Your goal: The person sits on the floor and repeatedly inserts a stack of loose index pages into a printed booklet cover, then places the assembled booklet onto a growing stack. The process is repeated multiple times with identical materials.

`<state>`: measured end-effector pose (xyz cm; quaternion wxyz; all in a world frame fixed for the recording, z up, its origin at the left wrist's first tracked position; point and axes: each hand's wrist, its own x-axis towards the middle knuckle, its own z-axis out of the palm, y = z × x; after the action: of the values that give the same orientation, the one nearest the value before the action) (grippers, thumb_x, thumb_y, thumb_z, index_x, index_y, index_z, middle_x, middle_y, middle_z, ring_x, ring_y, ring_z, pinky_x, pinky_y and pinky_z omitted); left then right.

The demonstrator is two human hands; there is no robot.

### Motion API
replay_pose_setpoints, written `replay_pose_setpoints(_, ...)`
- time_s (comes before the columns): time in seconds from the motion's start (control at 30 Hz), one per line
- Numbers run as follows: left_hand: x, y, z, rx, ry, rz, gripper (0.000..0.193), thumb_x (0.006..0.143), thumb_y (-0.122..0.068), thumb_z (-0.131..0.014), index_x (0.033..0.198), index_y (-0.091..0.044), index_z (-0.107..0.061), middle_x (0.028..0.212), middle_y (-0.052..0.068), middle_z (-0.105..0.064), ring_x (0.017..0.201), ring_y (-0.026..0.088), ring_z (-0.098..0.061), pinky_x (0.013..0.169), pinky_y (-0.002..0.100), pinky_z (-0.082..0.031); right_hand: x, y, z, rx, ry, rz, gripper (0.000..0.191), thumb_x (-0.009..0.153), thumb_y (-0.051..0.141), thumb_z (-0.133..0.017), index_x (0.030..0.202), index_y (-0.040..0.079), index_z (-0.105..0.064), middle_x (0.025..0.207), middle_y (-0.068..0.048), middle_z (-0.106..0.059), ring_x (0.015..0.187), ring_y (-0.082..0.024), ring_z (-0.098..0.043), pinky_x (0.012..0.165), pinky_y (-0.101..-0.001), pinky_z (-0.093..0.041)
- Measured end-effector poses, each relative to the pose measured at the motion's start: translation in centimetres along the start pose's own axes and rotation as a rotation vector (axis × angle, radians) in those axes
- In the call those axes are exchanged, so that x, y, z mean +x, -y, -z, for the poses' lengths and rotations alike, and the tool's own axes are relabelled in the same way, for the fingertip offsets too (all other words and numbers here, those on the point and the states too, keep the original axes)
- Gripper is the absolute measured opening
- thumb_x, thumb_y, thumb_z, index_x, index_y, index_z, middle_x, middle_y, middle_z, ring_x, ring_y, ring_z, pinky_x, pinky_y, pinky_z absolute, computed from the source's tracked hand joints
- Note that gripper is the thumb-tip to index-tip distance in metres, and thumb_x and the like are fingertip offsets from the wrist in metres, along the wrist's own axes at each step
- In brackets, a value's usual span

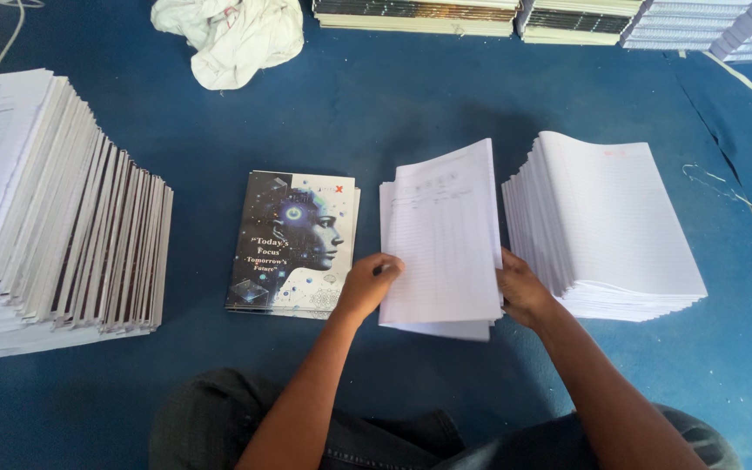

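Fingers [386, 264] of the left hand [365, 285] are curling over the left edge of a thin bundle of ruled sheets [443, 239], pinching it, while the right hand [522, 292] is gripping the bundle's right edge near the bottom corner, its fingertips hidden behind the paper. The bundle is being held tilted up off the blue floor covering [393, 113], between a small pile of printed covers [293, 242] on the left and a fanned pile of ruled sheets [607, 226] on the right. Held only at its lower edges, the bundle is likely to sag or fan out, and loose leaves could be slipping sideways. The right-hand pile is sitting just beside the right wrist, so an elbow nudge might be toppling its slanted edge. Open floor is lying ahead of the bundle, toward the crumpled white cloth [230, 36]; the tall leaning stack of sheets [54, 218] is standing well apart at far left.
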<state>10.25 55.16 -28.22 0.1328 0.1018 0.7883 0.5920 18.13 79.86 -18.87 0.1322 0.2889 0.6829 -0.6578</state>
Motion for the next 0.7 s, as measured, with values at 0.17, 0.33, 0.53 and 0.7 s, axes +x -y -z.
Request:
replay_pose_setpoints(0.17, 0.5, -1.0, 0.8, -0.289, -0.123, 0.134, 0.041, 0.093, -0.019, -0.066, 0.129, -0.002, -0.061, 0.113, 0.018, -0.073, 0.093, 0.021, -0.066, 0.079, 0.032, -0.053, -1.2, 1.1, -0.5, 0.028, 0.027, 0.03, 0.072, 0.089, 0.041, -0.063, 0.153, 0.017, -0.041, 0.124, -0.018, -0.068, 0.113, -0.028, -0.068, 0.09, -0.0472, -0.063)
replay_pose_setpoints(0.33, 0.3, -2.4, 1.1, -0.532, -0.038, 0.216, 0.042, 0.103, -0.018, -0.048, 0.141, -0.003, -0.058, 0.128, 0.014, -0.07, 0.114, 0.017, -0.068, 0.097, 0.029, -0.052, -2.0, 1.9, -1.3, -0.021, 0.008, 0.026, 0.071, 0.088, 0.041, -0.062, 0.152, 0.017, -0.042, 0.128, -0.016, -0.067, 0.117, -0.028, -0.068, 0.095, -0.0468, -0.062)
replay_pose_setpoints(0.53, 0.1, -3.7, 1.5, -0.586, -0.069, 0.247, 0.042, 0.105, -0.017, -0.044, 0.144, -0.004, -0.056, 0.131, 0.014, -0.069, 0.116, 0.018, -0.067, 0.1, 0.031, -0.053, -2.3, 2.0, -2.0, -0.063, 0.032, 0.048, 0.068, 0.092, 0.042, -0.057, 0.153, 0.019, -0.041, 0.131, -0.019, -0.066, 0.119, -0.03, -0.067, 0.095, -0.0465, -0.062)
replay_pose_setpoints(0.7, 0.0, -4.0, 2.0, -0.637, -0.065, 0.303, 0.043, 0.106, -0.018, -0.041, 0.144, -0.007, -0.056, 0.129, 0.013, -0.069, 0.113, 0.019, -0.068, 0.097, 0.031, -0.056, -2.3, 1.5, -2.3, -0.052, 0.044, 0.067, 0.071, 0.089, 0.043, -0.058, 0.154, 0.02, -0.039, 0.134, -0.017, -0.064, 0.122, -0.028, -0.066, 0.092, -0.0456, -0.06)
